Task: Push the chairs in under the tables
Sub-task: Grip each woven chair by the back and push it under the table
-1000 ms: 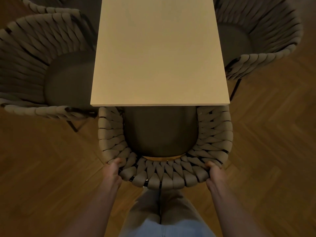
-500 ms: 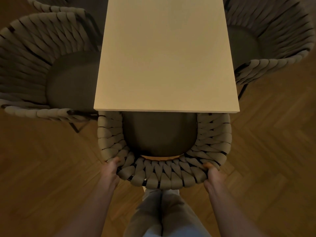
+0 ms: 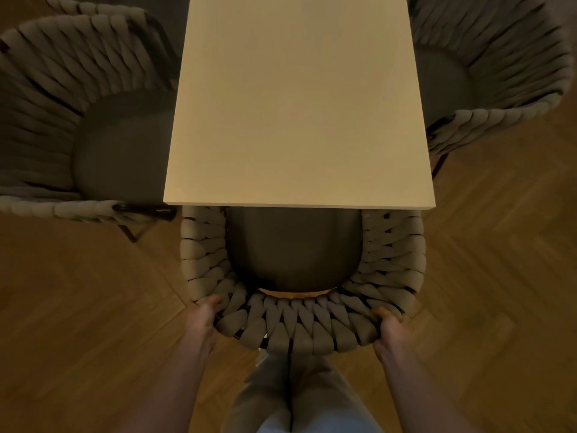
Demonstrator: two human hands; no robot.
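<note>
Your left hand [image 3: 204,321] and right hand [image 3: 388,331] grip the curved back of the grey woven-rope armchair [image 3: 299,326] at lower centre, fingers [image 3: 215,300] curled round the thick rope rim at each corner. Its dark seat cushion [image 3: 293,248] sits partly under the near edge of the pale rectangular tabletop [image 3: 299,104], the back still clear of it. A matching woven armchair [image 3: 56,104] sits at the upper left, another [image 3: 499,57] at the upper right, both tucked against the tabletop's sides. Herringbone wooden floor [image 3: 78,307] lies beneath. Your light trousers [image 3: 296,395] show at the bottom edge.
</note>
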